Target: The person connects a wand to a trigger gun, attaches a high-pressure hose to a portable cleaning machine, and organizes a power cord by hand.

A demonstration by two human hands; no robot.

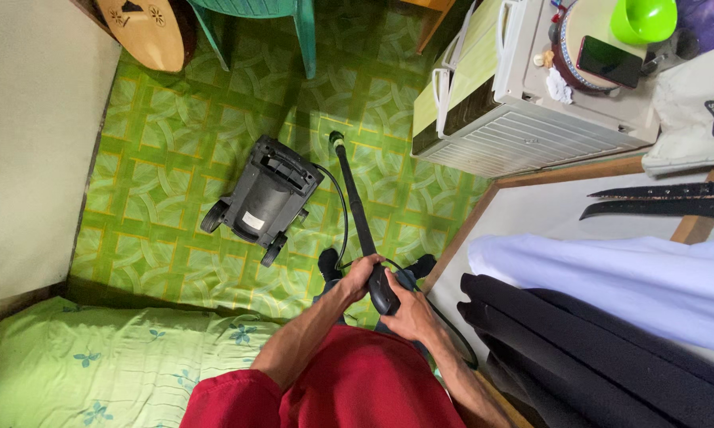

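Hands: left hand and right hand clenched round spray gun; lance points far, slightly left, toward green floor.

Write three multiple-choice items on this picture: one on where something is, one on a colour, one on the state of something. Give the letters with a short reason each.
1. Where is the dark grey wheeled machine?
A. On the green patterned floor, left of the wand
B. On top of the beige appliance
C. On the bedding

2. What colour is the cup at the top right?
A. Red
B. Bright green
C. Black

3. How is the black spray wand held?
A. Lying loose on the floor
B. By one hand only
C. By both hands at its handle end

Answers:
1. A: its wheels rest on the floor, and the wand runs to its right.
2. B: it is bright green, standing on the beige appliance beside a dark phone.
3. C: the left hand and the right hand both close round the handle.
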